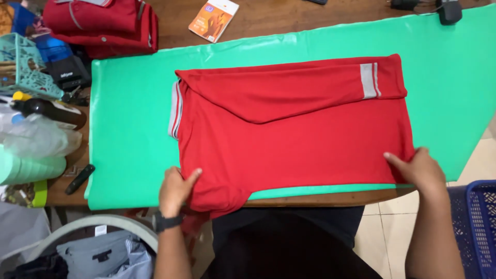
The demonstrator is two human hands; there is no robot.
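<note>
A brown wooden table (289, 18) fills most of my view, covered by a green mat (134, 134).
On the mat lies a red shirt (289, 139); an orange booklet (213, 19) sits upper centre, folded red clothes (103, 26) upper left.

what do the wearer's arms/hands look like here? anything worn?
Both forearms are bare, with no sleeves in view. The left hand has a dark wristwatch with a black band at the wrist. The right hand shows no glove, ring or band that I can make out.
</note>
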